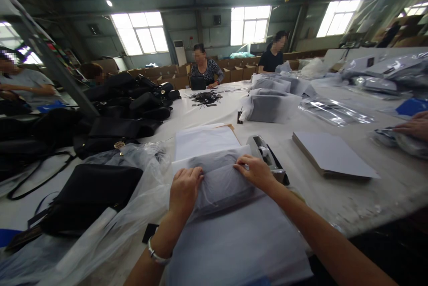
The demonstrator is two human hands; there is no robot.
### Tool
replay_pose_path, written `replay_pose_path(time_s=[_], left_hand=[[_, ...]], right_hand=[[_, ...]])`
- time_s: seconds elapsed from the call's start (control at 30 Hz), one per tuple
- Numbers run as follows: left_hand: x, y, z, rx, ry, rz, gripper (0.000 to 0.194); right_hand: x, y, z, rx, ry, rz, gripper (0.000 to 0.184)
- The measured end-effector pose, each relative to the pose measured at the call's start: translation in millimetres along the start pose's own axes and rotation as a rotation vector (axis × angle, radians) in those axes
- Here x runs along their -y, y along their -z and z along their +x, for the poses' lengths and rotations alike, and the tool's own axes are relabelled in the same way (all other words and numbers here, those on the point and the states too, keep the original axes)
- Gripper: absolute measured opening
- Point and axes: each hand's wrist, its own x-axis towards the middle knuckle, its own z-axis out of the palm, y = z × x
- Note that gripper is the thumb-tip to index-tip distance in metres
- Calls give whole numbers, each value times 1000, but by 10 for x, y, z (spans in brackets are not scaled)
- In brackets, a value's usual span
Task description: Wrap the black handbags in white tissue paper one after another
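Observation:
A dark, flat-lying bundle, seemingly a bag, wrapped in thin white translucent paper (222,185) lies in front of me. My left hand (184,190) has its fingers curled on the left part of this wrapping paper. On the far right part, my right hand (257,172) pinches the paper's edge between thumb and fingers. Under the bundle, more white sheets (239,241) spread toward me, and a stack of white paper (203,139) shows behind it. A tape dispenser (267,156) stands just beyond my right hand. The contents are blurred by the paper.
Black handbags (95,190) are piled at left beside crumpled clear plastic (143,188). At right sit a stack of white boards (334,154), clear plastic bags (334,109) and a co-worker's hand (417,125). Wrapped bags (269,106) and small black pieces (205,97) lie farther back, near other people.

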Motion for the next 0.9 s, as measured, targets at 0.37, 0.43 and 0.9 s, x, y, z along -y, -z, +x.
replay_pose_path(time_s=[0.37, 0.43, 0.9], left_hand=[[-498, -312, -299, -14, -235, 2, 33], [-505, -358, -315, 12, -205, -2, 37], [-501, -326, -366, 56, -146, -113, 39]], right_hand=[[-135, 156, -54, -63, -5, -86, 16], [-294, 334, -145, -202, -42, -109, 22], [-810, 317, -480, -290, -593, 581, 29]])
